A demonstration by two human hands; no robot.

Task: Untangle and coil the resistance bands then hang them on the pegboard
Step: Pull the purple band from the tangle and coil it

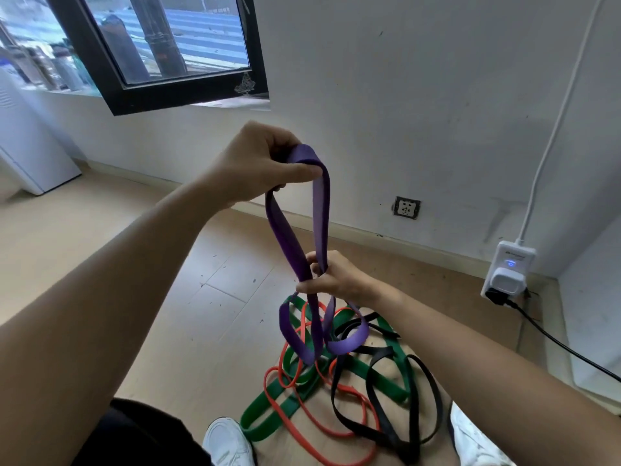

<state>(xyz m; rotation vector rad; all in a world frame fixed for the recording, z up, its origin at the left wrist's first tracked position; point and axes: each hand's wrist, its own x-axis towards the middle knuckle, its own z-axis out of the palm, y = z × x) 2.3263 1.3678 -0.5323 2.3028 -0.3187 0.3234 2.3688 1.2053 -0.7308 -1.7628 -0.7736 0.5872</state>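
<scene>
Head view: the left hand [255,163] gripped the purple band [321,210] at its top fold, fingers curled round it. Below, the right hand [336,277] pinched both strands. Beneath its fingers, on the floor, lay a green band [389,381], a red band [351,391] and a black band [381,354].

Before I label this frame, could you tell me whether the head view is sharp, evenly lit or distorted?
Head view: wide-angle distortion bends the window frame and stretches the forearms; soft daylight, no harsh glare; the purple band, left hand and right hand look fairly sharp.
</scene>
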